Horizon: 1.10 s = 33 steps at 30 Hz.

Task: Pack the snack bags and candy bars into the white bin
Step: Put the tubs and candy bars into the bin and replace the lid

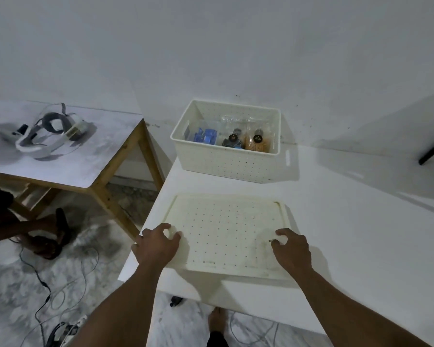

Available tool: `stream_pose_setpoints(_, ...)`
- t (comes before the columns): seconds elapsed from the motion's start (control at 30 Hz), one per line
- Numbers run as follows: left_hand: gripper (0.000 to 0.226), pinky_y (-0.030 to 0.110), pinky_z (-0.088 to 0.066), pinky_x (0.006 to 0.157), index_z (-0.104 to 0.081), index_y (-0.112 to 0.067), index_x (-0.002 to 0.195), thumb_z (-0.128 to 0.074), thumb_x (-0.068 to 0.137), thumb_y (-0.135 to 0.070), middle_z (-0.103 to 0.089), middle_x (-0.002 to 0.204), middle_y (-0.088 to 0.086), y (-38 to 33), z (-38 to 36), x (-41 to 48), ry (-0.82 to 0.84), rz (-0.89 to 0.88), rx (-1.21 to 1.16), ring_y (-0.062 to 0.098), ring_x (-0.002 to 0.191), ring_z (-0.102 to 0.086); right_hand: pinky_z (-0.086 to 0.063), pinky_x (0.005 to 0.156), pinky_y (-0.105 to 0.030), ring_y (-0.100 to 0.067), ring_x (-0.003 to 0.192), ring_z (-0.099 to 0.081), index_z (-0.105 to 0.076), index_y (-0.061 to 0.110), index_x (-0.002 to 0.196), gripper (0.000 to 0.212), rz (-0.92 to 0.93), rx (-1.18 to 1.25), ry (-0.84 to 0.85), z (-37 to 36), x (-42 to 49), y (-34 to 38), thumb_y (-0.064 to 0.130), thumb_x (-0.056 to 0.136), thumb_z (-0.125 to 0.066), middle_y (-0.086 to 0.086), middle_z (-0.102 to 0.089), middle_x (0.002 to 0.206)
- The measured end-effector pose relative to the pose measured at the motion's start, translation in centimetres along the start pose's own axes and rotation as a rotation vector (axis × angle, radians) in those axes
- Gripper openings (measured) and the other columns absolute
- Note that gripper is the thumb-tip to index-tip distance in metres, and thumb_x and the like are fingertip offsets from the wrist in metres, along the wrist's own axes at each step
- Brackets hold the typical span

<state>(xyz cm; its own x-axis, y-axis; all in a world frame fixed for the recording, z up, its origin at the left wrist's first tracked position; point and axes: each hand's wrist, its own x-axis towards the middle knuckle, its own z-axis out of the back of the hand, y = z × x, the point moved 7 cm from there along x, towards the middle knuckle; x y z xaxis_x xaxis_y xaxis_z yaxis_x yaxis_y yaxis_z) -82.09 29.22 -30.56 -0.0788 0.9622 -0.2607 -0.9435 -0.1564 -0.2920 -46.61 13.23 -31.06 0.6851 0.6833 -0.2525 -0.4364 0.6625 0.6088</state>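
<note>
**Packing looks done; the lid is what remains**

From my seat, the white bin (pixel 227 156) sits on the desk (pixel 348 221) well beyond both hands, open-topped. Inside it I make out blue candy bars (pixel 206 136) toward the left-hand side, and two clear snack bags toward the right-hand side, one dark (pixel 232 141) and one orange (pixel 257 144), with some clear wrapping behind them. I see no loose snacks anywhere else on the desk, so I judge the packing itself is essentially finished.

Between the bin and me lies the perforated white lid (pixel 226 236), flat on the desk. My left hand (pixel 158 246) rests on its near left corner, fingers curled over the edge; my right hand (pixel 292 249) rests on its near right part, fingers bent and pressing down. Neither hand has lifted it (whether either has a true grip, I cannot tell). What seems left is carrying the lid forward and seating it on the bin.

Out past my left hand stands a wooden side table (pixel 60 156) carrying a headset (pixel 50 131), with cables (pixel 43 284) on the floor below.
</note>
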Motion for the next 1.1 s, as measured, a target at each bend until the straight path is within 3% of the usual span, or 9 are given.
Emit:
stream_pose_setpoints(0.1, 0.049, 0.046, -0.047, 0.094, -0.06, -0.041, 0.122, -0.049, 0.083, -0.067, -0.066, 0.122, 0.004, -2.6, 3.8, 0.4, -0.092, -0.075, -0.043, 0.032, 0.114, -0.057, -0.045, 0.075, -0.027, -0.02, 0.071, -0.057, -0.067, 0.028, 0.111, 0.025, 0.067, 0.006, -0.096, 3.4, 0.7, 3.0, 0.025, 0.086, -0.063, -0.008, -0.059, 0.102)
stream_pose_setpoints(0.27, 0.049, 0.046, -0.044, 0.099, -0.056, -0.04, 0.129, -0.047, 0.088, -0.066, -0.061, 0.126, 0.006, -7.3, 10.2, 1.1, -0.271, -0.169, -0.109, 0.028, 0.116, -0.051, -0.045, 0.072, -0.027, -0.019, 0.067, -0.051, -0.066, 0.026, 0.115, 0.028, 0.2, 0.03, -0.281, 8.6, 1.5, 8.7, 0.021, 0.088, -0.062, -0.011, -0.056, 0.105)
stream_pose_setpoints(0.57, 0.051, 0.044, -0.045, 0.095, -0.058, -0.037, 0.129, -0.049, 0.087, -0.065, -0.062, 0.123, 0.008, -12.8, 14.0, 8.6, -0.293, -0.255, -0.12, 0.028, 0.113, -0.052, -0.043, 0.068, -0.027, -0.015, 0.061, -0.054, -0.063, 0.025, 0.118, 0.029, 0.172, -0.013, -0.256, 10.8, 8.6, 15.1, 0.024, 0.09, -0.058, -0.012, -0.055, 0.11)
stream_pose_setpoints(0.73, 0.052, 0.042, -0.048, 0.092, -0.057, -0.037, 0.128, -0.048, 0.086, -0.066, -0.063, 0.12, 0.006, -15.0, 13.6, 15.3, -0.251, -0.265, -0.089, 0.028, 0.113, -0.052, -0.054, 0.079, -0.036, -0.028, 0.084, -0.063, -0.065, 0.025, 0.117, 0.031, 0.11, -0.036, -0.237, 8.6, 14.2, 17.4, 0.026, 0.086, -0.059, -0.012, -0.059, 0.104)
stream_pose_setpoints(0.87, 0.052, 0.044, -0.048, 0.096, -0.057, -0.033, 0.128, -0.05, 0.087, -0.064, -0.061, 0.124, 0.007, -17.1, 12.0, 21.0, -0.217, -0.32, -0.081, 0.028, 0.114, -0.052, -0.049, 0.091, -0.041, -0.031, 0.108, -0.056, -0.064, 0.029, 0.118, 0.033, 0.025, -0.148, -0.242, 6.7, 18.0, 18.4, 0.032, 0.086, -0.059, -0.006, -0.064, 0.107)
stream_pose_setpoints(0.97, 0.05, 0.046, -0.049, 0.097, -0.058, -0.03, 0.127, -0.053, 0.087, -0.06, -0.056, 0.133, 0.012, -18.8, 10.0, 23.6, -0.214, -0.388, -0.073, 0.033, 0.118, -0.053, -0.045, 0.097, -0.045, -0.031, 0.121, -0.051, -0.06, 0.028, 0.127, 0.04, 0.012, -0.187, -0.217, 5.0, 20.6, 18.9, 0.032, 0.087, -0.057, -0.006, -0.059, 0.128)
stream_pose_setpoints(1.1, 0.051, 0.047, -0.05, 0.097, -0.054, -0.028, 0.132, -0.048, 0.09, -0.058, -0.048, 0.142, 0.017, -21.5, 9.0, 26.1, -0.276, -0.456, -0.01, 0.036, 0.123, -0.053, -0.039, 0.105, -0.047, -0.033, 0.134, -0.042, -0.044, 0.027, 0.142, 0.05, 0.008, -0.244, -0.201, 3.5, 23.7, 20.0, 0.034, 0.093, -0.047, -0.012, -0.032, 0.155)
